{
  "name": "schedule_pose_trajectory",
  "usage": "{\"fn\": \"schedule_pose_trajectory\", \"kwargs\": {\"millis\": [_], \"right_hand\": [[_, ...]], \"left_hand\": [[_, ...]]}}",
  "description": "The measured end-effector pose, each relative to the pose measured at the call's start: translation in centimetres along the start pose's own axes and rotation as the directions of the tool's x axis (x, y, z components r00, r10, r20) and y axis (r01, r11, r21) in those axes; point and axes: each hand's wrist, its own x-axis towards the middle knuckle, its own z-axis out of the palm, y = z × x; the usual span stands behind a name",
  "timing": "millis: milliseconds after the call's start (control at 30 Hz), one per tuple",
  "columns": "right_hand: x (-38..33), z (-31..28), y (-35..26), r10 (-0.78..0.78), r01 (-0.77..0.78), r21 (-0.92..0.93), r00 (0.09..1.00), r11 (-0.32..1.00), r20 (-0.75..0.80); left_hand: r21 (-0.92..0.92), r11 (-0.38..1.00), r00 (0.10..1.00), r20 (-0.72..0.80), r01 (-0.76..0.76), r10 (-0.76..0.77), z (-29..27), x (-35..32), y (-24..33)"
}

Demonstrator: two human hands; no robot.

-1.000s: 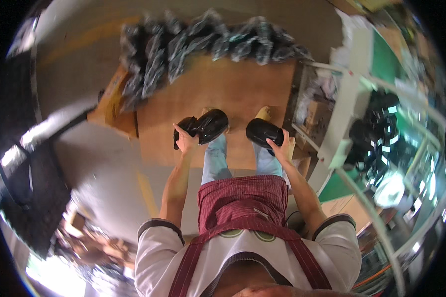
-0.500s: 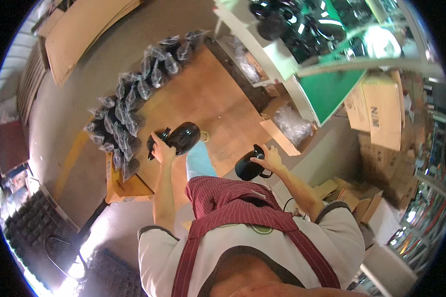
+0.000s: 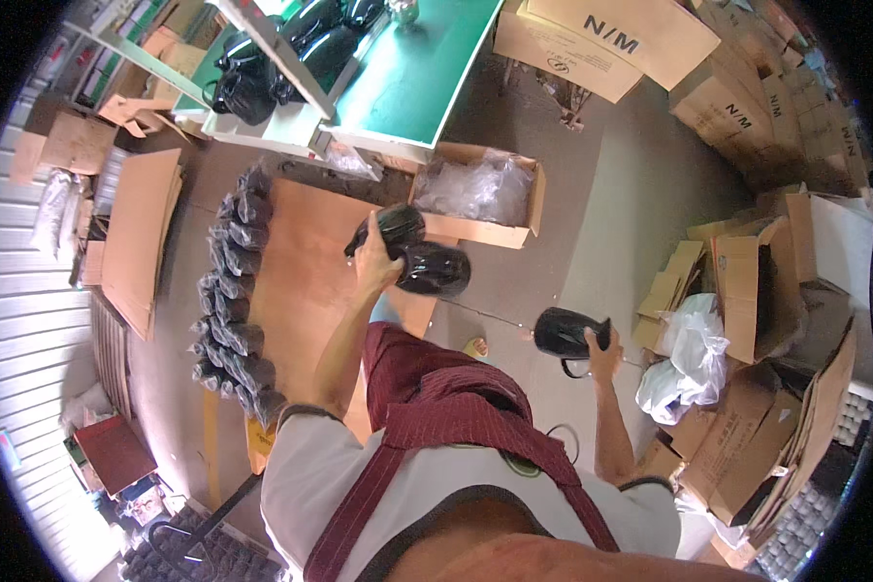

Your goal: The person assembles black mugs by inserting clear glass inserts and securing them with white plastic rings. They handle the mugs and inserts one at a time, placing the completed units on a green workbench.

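My left hand (image 3: pixel 374 262) is closed on two glossy black jugs, a nearer jug (image 3: pixel 438 270) and a farther jug (image 3: pixel 404 223), held side by side above the edge of a brown board (image 3: pixel 306 252). Their handles are mostly hidden by the fingers. Farther out to the right, my right hand (image 3: pixel 604 359) grips a third black jug (image 3: pixel 565 333) near its end; a loop handle hangs at its lower side. This jug is tilted sideways over the floor. Several rows of plastic-wrapped dark items (image 3: pixel 228 291) stand along the board's left side.
An open carton (image 3: pixel 535 204) with clear plastic bags stands ahead. Beyond it is a green-topped workbench (image 3: pixel 398 92) bearing several black jugs. Stacked cartons (image 3: pixel 747 116) fill the far right; opened boxes (image 3: pixel 737 291) and a white plastic bag (image 3: pixel 684 354) lie at the right.
My view has swung to the right, so the bench and board sit farther left. My right hand has moved outward, away from my body, with its jug. Both hands keep their hold.
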Motion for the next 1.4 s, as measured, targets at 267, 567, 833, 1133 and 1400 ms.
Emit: {"fn": "schedule_pose_trajectory", "kwargs": {"millis": [267,567,833,1133,1400], "right_hand": [[7.9,-4.3,1.4,-0.047,0.085,0.252,0.987,0.964,-0.154],[22.5,-11.7,-3.5,-0.255,0.267,0.087,0.959,0.960,-0.126],[40.8,-16.4,-3.1,-0.322,0.335,0.089,0.938,0.938,-0.130],[64.6,-15.5,-20.4,-0.722,0.717,0.087,0.685,0.692,0.095],[69.5,-3.9,-47.8,-0.991,0.895,0.432,0.135,0.111,-0.026]], "left_hand": [[0.196,0.969,0.978,-0.114,-0.148,0.172,2.3,8.9,10.9],[0.278,0.951,0.935,-0.352,0.134,-0.029,3.6,21.1,18.3],[0.178,0.958,0.971,-0.114,0.226,-0.208,15.8,29.8,24.9],[0.298,0.896,0.919,-0.319,0.330,-0.232,19.8,34.6,31.3],[0.366,0.749,0.792,-0.509,0.553,-0.337,11.5,38.9,27.6]]}}
